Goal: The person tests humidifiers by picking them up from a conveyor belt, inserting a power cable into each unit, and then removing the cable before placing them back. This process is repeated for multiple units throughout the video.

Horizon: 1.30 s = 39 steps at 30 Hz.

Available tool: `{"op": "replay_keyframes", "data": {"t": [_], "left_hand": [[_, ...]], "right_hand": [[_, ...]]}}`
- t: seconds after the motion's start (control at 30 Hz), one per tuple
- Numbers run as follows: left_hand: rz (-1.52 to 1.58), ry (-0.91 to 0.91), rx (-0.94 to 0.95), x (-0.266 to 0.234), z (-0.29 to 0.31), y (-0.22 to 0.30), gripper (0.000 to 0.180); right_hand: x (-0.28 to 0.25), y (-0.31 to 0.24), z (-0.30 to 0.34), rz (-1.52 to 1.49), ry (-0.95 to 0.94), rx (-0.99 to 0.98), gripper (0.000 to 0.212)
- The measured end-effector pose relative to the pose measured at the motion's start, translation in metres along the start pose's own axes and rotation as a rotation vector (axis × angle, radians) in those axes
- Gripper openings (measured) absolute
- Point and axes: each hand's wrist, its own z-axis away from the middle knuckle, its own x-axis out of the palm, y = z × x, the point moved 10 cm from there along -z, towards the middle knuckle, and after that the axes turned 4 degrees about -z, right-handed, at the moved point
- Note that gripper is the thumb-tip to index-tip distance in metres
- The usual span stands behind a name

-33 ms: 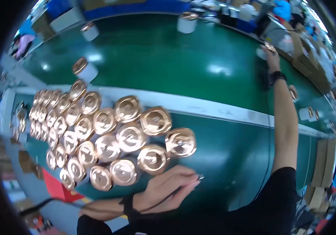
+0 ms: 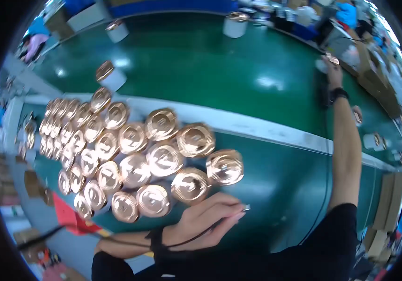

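Note:
My left hand (image 2: 205, 222) is closed over the near green surface, pinching a dark cable (image 2: 196, 238) whose small metal plug (image 2: 246, 207) sticks out past the fingertips. Just beyond it stands a dense group of white cylindrical items with shiny copper-coloured round tops (image 2: 189, 185). Stretched far out at the right, my right hand (image 2: 334, 74) is closed around another copper-topped white cylinder (image 2: 332, 59) at the far side of the green belt (image 2: 201, 61). Its fingers are small and blurred in this view.
A pale metal rail (image 2: 238, 121) divides the belt from the near surface. Single copper-topped white cylinders (image 2: 235, 27) stand along the belt, one (image 2: 112, 77) close to the rail. Cardboard boxes (image 2: 376, 79) line the right side. A red box (image 2: 72, 218) sits at lower left.
The whole view has shifted a little, so the belt and the copper-topped items appear slightly farther right and higher. Both hands keep their grips.

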Motion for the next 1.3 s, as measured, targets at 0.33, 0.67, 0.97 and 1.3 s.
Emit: {"op": "replay_keyframes", "data": {"t": [0.33,0.67,0.97,1.3], "left_hand": [[0.103,0.200,-0.096,-0.017,0.008,0.006,0.019],[-0.120,0.096,0.124,-0.007,0.006,0.026,0.019],[-0.218,0.075,0.160,-0.014,0.002,0.027,0.018],[-0.200,0.167,0.161,-0.023,0.007,0.028,0.020]], "right_hand": [[0.062,-0.248,0.358,-1.085,-0.851,0.338,0.057],[0.041,-0.278,0.413,-0.804,-0.907,0.472,0.060],[0.041,-0.285,0.415,-0.693,-0.875,0.366,0.053],[-0.042,-0.224,0.261,-0.329,-0.042,-0.139,0.070]]}}
